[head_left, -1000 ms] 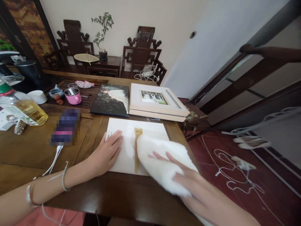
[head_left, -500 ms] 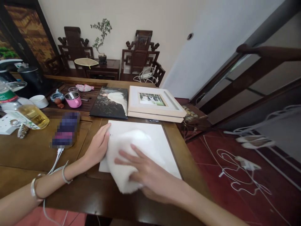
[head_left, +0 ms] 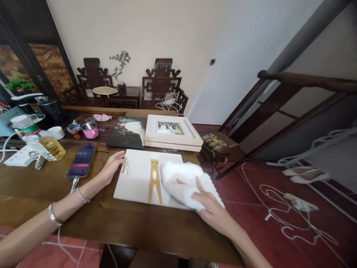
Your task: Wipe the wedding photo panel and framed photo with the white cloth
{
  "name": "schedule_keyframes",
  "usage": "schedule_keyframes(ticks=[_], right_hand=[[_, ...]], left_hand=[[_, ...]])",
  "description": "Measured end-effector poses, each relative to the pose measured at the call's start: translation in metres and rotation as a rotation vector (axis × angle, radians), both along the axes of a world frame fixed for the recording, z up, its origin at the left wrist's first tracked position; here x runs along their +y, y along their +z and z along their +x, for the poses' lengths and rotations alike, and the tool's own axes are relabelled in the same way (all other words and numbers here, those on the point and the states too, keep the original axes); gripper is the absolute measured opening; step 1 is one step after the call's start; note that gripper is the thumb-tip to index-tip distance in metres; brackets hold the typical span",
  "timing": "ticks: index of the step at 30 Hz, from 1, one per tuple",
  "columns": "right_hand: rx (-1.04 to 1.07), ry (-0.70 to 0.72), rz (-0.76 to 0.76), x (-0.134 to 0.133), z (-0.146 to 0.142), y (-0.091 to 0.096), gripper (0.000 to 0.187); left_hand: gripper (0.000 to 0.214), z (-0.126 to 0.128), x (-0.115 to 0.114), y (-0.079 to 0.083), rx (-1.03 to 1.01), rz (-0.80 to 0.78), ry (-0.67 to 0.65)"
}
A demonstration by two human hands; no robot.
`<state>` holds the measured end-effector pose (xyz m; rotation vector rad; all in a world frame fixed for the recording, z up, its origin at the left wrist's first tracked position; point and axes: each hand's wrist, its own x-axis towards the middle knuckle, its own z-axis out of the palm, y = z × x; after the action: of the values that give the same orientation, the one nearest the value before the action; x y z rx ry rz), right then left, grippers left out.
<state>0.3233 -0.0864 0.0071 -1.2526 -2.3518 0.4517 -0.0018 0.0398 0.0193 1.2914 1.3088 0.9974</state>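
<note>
A white flat board (head_left: 136, 178) with a gold-coloured stand strip (head_left: 154, 179) lies on the wooden table (head_left: 117, 227) in front of me. My right hand (head_left: 208, 206) presses a fluffy white cloth (head_left: 185, 182) onto the board's right part, fingers curled into the cloth. My left hand (head_left: 111, 167) rests at the board's upper left edge, fingers stretched out flat, steadying it.
Behind the board lie a dark photo print (head_left: 127, 132) and a cream picture frame (head_left: 171, 130). A phone (head_left: 81, 160) with a white cable, an oil bottle (head_left: 41, 143), a pink mug (head_left: 90, 131) and a kettle (head_left: 50, 108) stand at the left. Cables (head_left: 287, 208) and shoes (head_left: 305, 175) lie on the red floor.
My right hand has swept the cloth from the board's left middle to its right side, uncovering the gold strip. The view has risen and pulled back.
</note>
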Motion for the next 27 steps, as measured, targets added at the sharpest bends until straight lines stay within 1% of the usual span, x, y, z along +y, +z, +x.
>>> schedule_keyframes(ticks=[2,4,7,9,11,12,13,14,16,17,19,20,21,22,23,24,25,27], right_hand=[[-0.006,0.002,0.010,0.000,-0.005,0.007,0.043],[-0.009,0.006,0.033,-0.001,-0.005,0.009,0.047],[0.002,-0.020,0.090,-0.004,-0.004,0.007,0.040],[0.015,-0.045,0.127,-0.006,-0.009,0.008,0.034],[0.021,-0.041,0.191,-0.009,-0.019,0.012,0.029],[0.016,-0.016,0.236,-0.011,-0.027,0.016,0.023],[0.005,0.036,0.284,-0.015,-0.035,0.021,0.014],[-0.010,0.102,0.332,-0.018,-0.044,0.026,0.008],[-0.042,0.215,0.416,-0.027,-0.061,0.036,0.021],[-0.043,0.238,0.455,-0.031,-0.068,0.040,0.024],[0.006,0.236,0.528,-0.037,-0.075,0.043,0.017],[0.063,0.235,0.562,-0.039,-0.075,0.043,0.012],[0.144,0.249,0.595,-0.040,-0.073,0.041,0.010],[0.245,0.263,0.617,-0.040,-0.069,0.040,0.012],[0.369,0.246,0.609,-0.040,-0.063,0.037,0.015],[0.505,0.186,0.582,-0.039,-0.057,0.035,0.015],[0.634,0.090,0.538,-0.039,-0.050,0.034,0.014],[0.826,-0.142,0.431,-0.038,-0.039,0.034,0.012]], left_hand=[[0.039,0.000,0.003,0.012,-0.084,-0.064,-0.019],[0.035,0.000,0.001,0.024,-0.170,-0.103,-0.053],[0.030,0.000,-0.015,0.038,-0.278,-0.141,-0.109],[0.025,-0.002,-0.033,0.046,-0.313,-0.180,-0.153],[0.028,-0.002,-0.057,0.053,-0.333,-0.209,-0.183],[0.033,-0.002,-0.069,0.057,-0.347,-0.227,-0.202],[0.040,-0.001,-0.082,0.061,-0.381,-0.257,-0.235],[0.046,0.001,-0.095,0.066,-0.402,-0.254,-0.247],[0.054,0.006,-0.119,0.075,-0.423,-0.197,-0.219],[0.055,0.009,-0.129,0.080,-0.459,-0.166,-0.203],[0.056,0.016,-0.147,0.087,-0.550,-0.125,-0.184],[0.057,0.019,-0.154,0.089,-0.586,-0.105,-0.174],[0.056,0.022,-0.161,0.090,-0.619,-0.076,-0.159],[0.054,0.025,-0.166,0.088,-0.639,-0.042,-0.144],[0.052,0.028,-0.170,0.085,-0.666,-0.008,-0.132],[0.051,0.032,-0.173,0.079,-0.715,0.028,-0.081],[0.049,0.036,-0.175,0.071,-0.751,0.040,-0.062],[0.050,0.044,-0.178,0.049,-0.738,-0.006,0.042]])
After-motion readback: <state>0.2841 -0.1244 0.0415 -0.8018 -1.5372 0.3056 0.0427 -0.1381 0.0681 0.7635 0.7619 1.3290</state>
